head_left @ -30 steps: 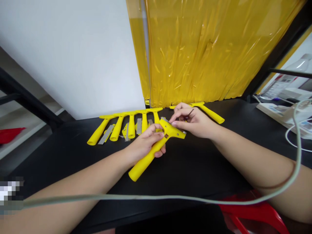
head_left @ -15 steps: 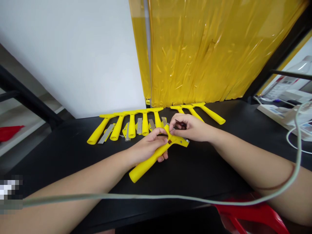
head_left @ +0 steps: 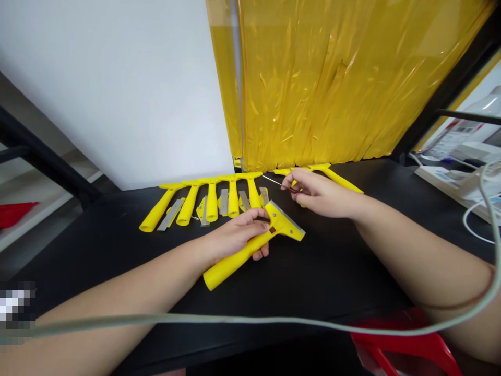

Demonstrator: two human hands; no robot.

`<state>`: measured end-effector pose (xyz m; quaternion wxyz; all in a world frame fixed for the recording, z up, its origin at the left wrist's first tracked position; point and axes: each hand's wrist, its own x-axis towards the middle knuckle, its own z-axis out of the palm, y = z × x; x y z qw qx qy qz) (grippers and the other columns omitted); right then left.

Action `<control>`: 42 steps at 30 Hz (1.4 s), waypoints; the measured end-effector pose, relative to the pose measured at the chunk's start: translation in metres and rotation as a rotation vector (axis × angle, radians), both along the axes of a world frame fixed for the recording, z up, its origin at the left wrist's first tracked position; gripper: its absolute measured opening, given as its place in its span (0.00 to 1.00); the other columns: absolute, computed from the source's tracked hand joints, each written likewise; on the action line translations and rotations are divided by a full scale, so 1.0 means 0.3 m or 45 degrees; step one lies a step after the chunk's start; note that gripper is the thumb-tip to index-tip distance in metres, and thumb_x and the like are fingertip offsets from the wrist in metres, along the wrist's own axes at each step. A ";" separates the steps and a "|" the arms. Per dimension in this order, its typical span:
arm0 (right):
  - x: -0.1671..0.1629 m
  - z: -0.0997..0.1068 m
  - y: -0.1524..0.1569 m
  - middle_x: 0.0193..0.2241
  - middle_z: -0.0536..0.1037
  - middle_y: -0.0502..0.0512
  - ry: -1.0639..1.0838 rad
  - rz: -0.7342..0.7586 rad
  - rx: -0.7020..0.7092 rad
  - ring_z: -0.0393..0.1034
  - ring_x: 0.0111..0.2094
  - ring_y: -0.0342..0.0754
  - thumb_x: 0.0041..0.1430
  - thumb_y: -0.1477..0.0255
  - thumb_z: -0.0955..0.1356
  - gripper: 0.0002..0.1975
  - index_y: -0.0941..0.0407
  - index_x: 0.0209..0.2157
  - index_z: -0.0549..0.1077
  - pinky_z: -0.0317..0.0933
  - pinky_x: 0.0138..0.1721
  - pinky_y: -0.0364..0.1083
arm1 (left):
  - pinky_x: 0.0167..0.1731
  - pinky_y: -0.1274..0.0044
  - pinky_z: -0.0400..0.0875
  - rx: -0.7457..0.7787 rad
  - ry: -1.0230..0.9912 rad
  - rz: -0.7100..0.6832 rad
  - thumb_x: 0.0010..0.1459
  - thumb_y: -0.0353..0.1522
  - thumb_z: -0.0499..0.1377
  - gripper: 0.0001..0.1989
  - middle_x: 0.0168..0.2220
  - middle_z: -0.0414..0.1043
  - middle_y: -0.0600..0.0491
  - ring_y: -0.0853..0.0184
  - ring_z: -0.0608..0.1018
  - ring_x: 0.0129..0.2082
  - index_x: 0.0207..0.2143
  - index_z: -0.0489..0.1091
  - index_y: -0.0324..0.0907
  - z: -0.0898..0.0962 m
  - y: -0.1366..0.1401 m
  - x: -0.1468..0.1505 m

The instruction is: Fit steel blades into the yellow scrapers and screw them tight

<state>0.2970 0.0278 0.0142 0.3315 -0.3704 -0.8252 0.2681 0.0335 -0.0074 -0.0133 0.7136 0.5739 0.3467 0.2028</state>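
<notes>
My left hand [head_left: 250,230] is wrapped round the neck of a yellow scraper [head_left: 235,263]. Its wide head points up and right, with a metal strip along the edge and small screws on its face. Just above and to the right, my right hand [head_left: 313,190] grips a thin screwdriver [head_left: 276,181] with a dark red handle, its shaft pointing left and apart from the scraper. Beyond my hands, several yellow scraper handles [head_left: 212,201] lie in a row. Metal blade pieces with yellow plates [head_left: 172,213] rest between them.
A black table [head_left: 129,261] carries everything. Behind it stand a white panel [head_left: 136,94] and a yellow plastic sheet [head_left: 313,89]. A pale cable [head_left: 219,318] crosses close in front of me. A red stool [head_left: 415,344] is below right, and a power strip [head_left: 438,183] sits at right.
My right hand has moved off the scraper head, up and to the right, and the screwdriver's shaft now shows. The scraper has turned slightly in my left hand, baring its head.
</notes>
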 end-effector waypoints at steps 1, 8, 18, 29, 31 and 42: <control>0.013 0.009 0.005 0.42 0.74 0.56 -0.010 -0.003 0.030 0.73 0.39 0.49 0.59 0.75 0.71 0.12 0.52 0.45 0.77 0.71 0.42 0.50 | 0.22 0.80 0.68 -0.010 -0.011 -0.003 0.69 0.36 0.58 0.12 0.24 0.76 0.54 0.71 0.74 0.18 0.50 0.62 0.42 -0.002 0.002 -0.001; 0.045 0.052 0.022 0.37 0.81 0.54 0.520 -0.127 -0.073 0.79 0.40 0.51 0.54 0.64 0.79 0.21 0.53 0.47 0.76 0.75 0.48 0.53 | 0.21 0.80 0.67 -0.112 -0.084 -0.013 0.65 0.35 0.63 0.14 0.27 0.77 0.53 0.70 0.77 0.21 0.49 0.64 0.41 -0.018 0.024 -0.010; -0.049 0.033 -0.051 0.39 0.81 0.52 0.699 -0.041 -0.033 0.82 0.38 0.51 0.57 0.56 0.79 0.27 0.48 0.50 0.66 0.79 0.41 0.51 | 0.21 0.81 0.67 -0.145 -0.059 -0.097 0.65 0.36 0.63 0.15 0.27 0.78 0.51 0.69 0.77 0.20 0.50 0.65 0.40 -0.028 0.044 -0.019; -0.080 0.011 -0.076 0.41 0.81 0.54 0.670 -0.008 0.010 0.83 0.40 0.50 0.59 0.55 0.78 0.27 0.49 0.50 0.65 0.79 0.44 0.51 | 0.22 0.80 0.68 -0.110 -0.016 -0.105 0.67 0.35 0.60 0.12 0.24 0.77 0.52 0.69 0.75 0.19 0.50 0.65 0.40 -0.008 0.033 -0.011; -0.078 0.009 -0.076 0.41 0.81 0.54 0.661 -0.002 0.023 0.82 0.39 0.50 0.59 0.55 0.78 0.26 0.49 0.50 0.66 0.79 0.44 0.51 | 0.23 0.80 0.68 -0.105 -0.007 -0.117 0.67 0.35 0.60 0.12 0.24 0.77 0.52 0.69 0.75 0.20 0.50 0.65 0.40 -0.006 0.032 -0.011; -0.079 0.009 -0.087 0.43 0.81 0.54 0.636 0.012 0.098 0.82 0.40 0.49 0.63 0.59 0.76 0.22 0.49 0.51 0.66 0.78 0.46 0.50 | 0.21 0.80 0.66 -0.093 -0.011 -0.138 0.68 0.35 0.60 0.13 0.24 0.77 0.52 0.69 0.75 0.19 0.51 0.65 0.40 -0.012 0.040 -0.012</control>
